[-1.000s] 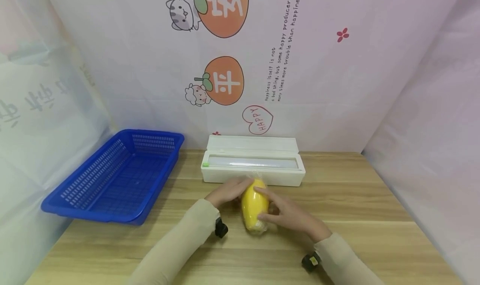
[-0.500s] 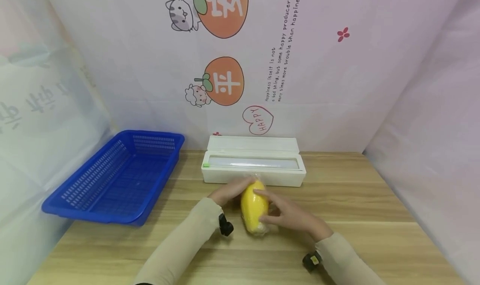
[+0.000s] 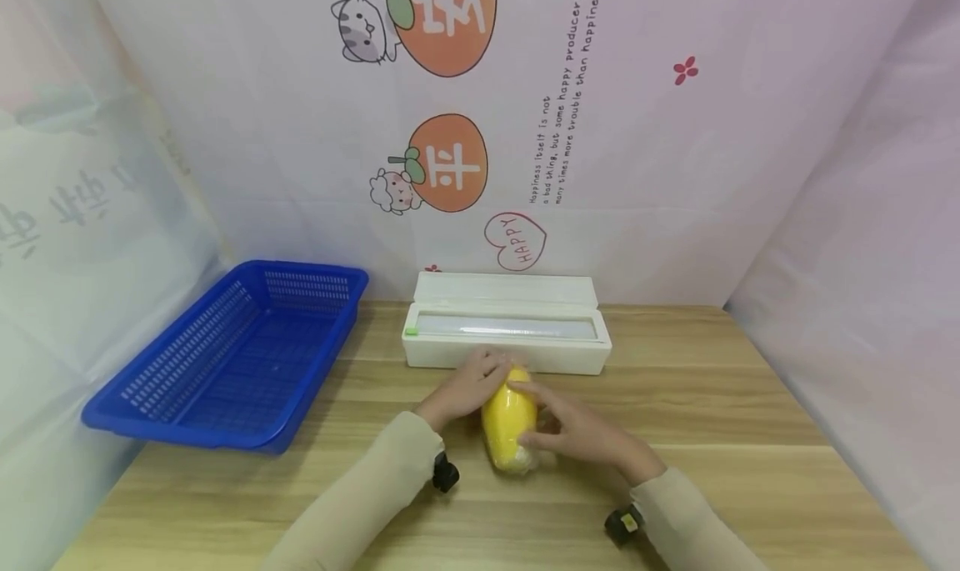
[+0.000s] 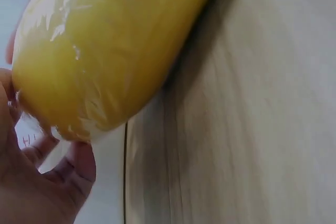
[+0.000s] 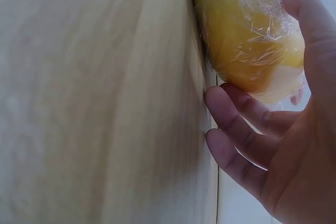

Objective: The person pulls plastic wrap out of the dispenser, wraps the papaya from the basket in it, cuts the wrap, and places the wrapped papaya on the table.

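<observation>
A long, rounded yellow fruit [image 3: 506, 425] lies on the table, wrapped in clear cling film [image 4: 86, 103] that wrinkles at its ends. Its exact kind is hard to tell. My left hand [image 3: 468, 383] is at the far end, its bent fingers touching the film there; in the left wrist view the fingertips meet the wrapped tip. From the right side my right hand [image 3: 581, 425] holds the fruit, thumb near its close end and fingers near the far end. The right wrist view shows the lower fingers [image 5: 239, 161] apart from the fruit, by the tabletop.
Just beyond the hands stands a white cling film box [image 3: 506, 356], lid raised, a roll visible through its top. A blue plastic basket [image 3: 300, 388] sits at the left. A printed white cloth [image 3: 637, 246] hangs behind the wooden table [image 3: 720, 404].
My left hand's fingers shift over the fruit's far end, and its back rises slightly into view. The right hand stays almost still. The fruit has barely moved.
</observation>
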A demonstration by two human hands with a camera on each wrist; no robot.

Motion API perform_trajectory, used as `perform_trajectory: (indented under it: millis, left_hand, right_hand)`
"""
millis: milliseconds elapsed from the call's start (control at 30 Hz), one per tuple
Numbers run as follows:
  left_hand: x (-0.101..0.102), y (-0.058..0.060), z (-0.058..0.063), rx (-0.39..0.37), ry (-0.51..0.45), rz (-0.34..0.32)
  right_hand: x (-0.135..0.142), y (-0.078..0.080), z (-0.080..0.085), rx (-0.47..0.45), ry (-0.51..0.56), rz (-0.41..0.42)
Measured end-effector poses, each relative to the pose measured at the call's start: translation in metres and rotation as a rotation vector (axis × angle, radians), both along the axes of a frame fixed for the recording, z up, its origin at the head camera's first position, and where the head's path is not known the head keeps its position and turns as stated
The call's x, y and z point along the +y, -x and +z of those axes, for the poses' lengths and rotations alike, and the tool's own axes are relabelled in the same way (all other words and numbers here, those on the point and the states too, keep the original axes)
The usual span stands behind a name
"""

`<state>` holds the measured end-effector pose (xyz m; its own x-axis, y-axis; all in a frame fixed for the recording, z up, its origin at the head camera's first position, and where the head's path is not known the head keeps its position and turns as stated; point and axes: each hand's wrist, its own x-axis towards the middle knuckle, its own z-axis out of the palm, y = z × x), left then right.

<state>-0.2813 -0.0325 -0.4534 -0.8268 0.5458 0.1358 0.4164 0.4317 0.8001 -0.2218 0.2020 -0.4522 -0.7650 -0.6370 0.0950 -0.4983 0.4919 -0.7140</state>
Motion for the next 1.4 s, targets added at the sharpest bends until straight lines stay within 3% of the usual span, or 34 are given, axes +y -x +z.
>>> perform_trajectory:
  millis: [233,367,467,600,867,1067,1200,1400]
  left_hand:
    - [-0.011,-0.01,0.006,0.055,0.093,-0.098]
    - [-0.017,-0.016,0.011,0.084,0.139,-0.157]
    - [-0.02,-0.019,0.012,0.082,0.129,-0.172]
    - [-0.022,-0.022,0.011,0.056,0.079,-0.175]
    - [-0.025,-0.025,0.01,0.069,0.033,-0.153]
    - [-0.028,-0.027,0.011,0.206,0.057,-0.101]
    - [-0.028,-0.03,0.013,0.283,0.043,-0.103]
    - [-0.027,-0.034,0.019,0.353,0.066,-0.096]
  right_hand:
    - [0.001,0.001,0.001,-0.037,0.009,-0.01]
    - [0.003,0.001,-0.002,-0.097,0.068,-0.06]
    - [0.004,0.004,-0.003,-0.159,0.124,-0.101]
    - [0.004,0.01,-0.003,-0.217,0.13,-0.091]
    - [0.007,0.016,-0.005,-0.169,0.027,-0.025]
    - [0.006,0.009,-0.005,-0.088,-0.001,-0.056]
    - [0.005,0.004,-0.003,-0.061,0.0,-0.064]
    - [0.003,0.002,-0.002,-0.028,0.009,-0.06]
